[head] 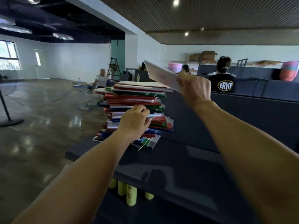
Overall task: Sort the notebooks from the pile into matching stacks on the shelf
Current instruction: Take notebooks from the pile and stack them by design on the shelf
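Nearest, below the shelf (178, 159) edge: yellow-green cylinders (131, 198), upright, tucked under the dark top. Then two bare forearms reaching forward over the shelf. Left hand (134, 122) against the near side of the pile (134, 110), about halfway up, fingers curled into the edges of the notebooks there; whether pinching one or only steadying, cannot tell. Pile tall and ragged, covers red, green, blue and white, lower books fanned out and jutting toward the near left corner, resting on the dark blue top. Right hand (194, 89) raised above and just right of the pile's top, fingers and thumb clamped on the near corner of a pale notebook (160, 75), held tilted, far end up and to the left, clear of the pile. Beyond, dark partitions (258, 101) and a person in a black shirt (224, 81), back turned. Farther left, a seated person in white (101, 79) at a small desk (82, 85), a stepladder (114, 66) behind, glossy floor (40, 102), fan stand (8, 117) at left. At the back wall, cardboard boxes (208, 55) on a ledge.
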Tool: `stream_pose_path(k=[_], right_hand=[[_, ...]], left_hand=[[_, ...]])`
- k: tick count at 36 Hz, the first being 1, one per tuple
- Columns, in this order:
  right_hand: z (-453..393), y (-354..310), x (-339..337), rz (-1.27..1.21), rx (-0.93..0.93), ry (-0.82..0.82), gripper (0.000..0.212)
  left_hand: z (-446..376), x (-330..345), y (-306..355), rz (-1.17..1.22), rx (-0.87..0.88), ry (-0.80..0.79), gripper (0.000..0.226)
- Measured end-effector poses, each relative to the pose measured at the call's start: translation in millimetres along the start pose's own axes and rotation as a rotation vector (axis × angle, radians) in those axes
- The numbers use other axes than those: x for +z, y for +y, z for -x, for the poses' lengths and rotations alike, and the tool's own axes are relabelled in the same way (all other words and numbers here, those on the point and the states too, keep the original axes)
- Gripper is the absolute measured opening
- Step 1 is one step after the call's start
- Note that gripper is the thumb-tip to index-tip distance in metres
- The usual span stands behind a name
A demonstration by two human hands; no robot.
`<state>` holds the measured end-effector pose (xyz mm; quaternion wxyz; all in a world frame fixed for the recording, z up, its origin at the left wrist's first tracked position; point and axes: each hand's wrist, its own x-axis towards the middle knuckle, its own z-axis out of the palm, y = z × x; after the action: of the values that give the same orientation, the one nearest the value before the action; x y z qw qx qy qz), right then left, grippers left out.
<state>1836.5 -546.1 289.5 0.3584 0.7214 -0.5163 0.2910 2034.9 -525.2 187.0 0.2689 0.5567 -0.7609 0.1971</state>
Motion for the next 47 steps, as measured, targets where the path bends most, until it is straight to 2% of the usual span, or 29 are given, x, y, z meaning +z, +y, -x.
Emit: stream_pose_path(k=[6, 18, 25, 29, 33, 37, 42, 47], right_hand=[[70, 55, -6, 0.014, 0.178, -0.043, 0.014], [221, 169, -45, 0.322, 0.332, -0.375, 0.017], [278, 205, -59, 0.483, 0.368, -0.676, 0.027], [301, 192, -40, 0.373, 0.408, -0.859, 0.029], [316, 177, -21, 0.214, 0.45, -0.908, 0.031], [317, 191, -26, 0.051, 0.618, -0.867, 0.036], [327, 237, -44, 0.076, 0.898, -0.793, 0.027], [345, 262, -52, 0.074, 1.014, -0.876, 0.028]], left_hand=[[-1, 25, 56, 0.077, 0.116, -0.043, 0.03], [-3, 60, 214, 0.264, 0.302, -0.101, 0.037], [17, 76, 298, 0.345, 0.344, -0.164, 0.035], [32, 86, 327, 0.339, 0.33, -0.23, 0.037], [43, 92, 340, 0.334, 0.285, -0.255, 0.035], [49, 95, 343, 0.319, 0.247, -0.288, 0.035], [53, 101, 346, 0.29, 0.231, -0.304, 0.033], [52, 108, 361, 0.312, 0.213, -0.335, 0.032]])
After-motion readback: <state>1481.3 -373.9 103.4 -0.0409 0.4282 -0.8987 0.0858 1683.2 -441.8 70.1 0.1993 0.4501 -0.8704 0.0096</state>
